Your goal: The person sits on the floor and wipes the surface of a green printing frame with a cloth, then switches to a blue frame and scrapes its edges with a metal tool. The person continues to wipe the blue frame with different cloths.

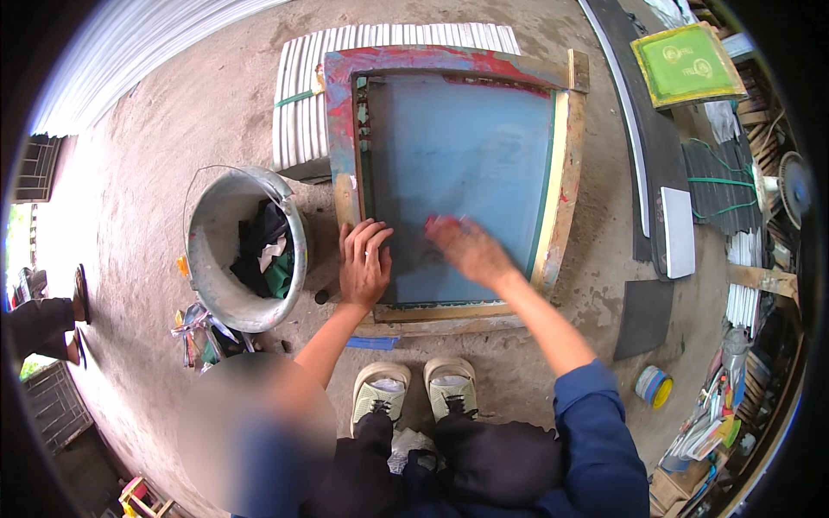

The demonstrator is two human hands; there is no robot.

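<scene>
A silk-screen frame (566, 173) with paint-smeared wooden bars stands in front of me, its blue mesh (449, 147) faintly marked with lettering. My left hand (364, 266) lies on the lower left of the frame, fingers extended over the inner edge, holding nothing. Over the lower middle of the mesh, my right hand (471, 250) presses a small red cloth (436, 226) down. Motion blurs that hand, and its fingers mostly cover the cloth.
Left of the frame stands a grey bucket (200, 250) with dark rags inside. A tied stack of white corrugated sheets (298, 112) sits under the frame's far side. A small paint tub (654, 387) is at right, near cluttered shelves. Another person's leg (43, 324) shows far left.
</scene>
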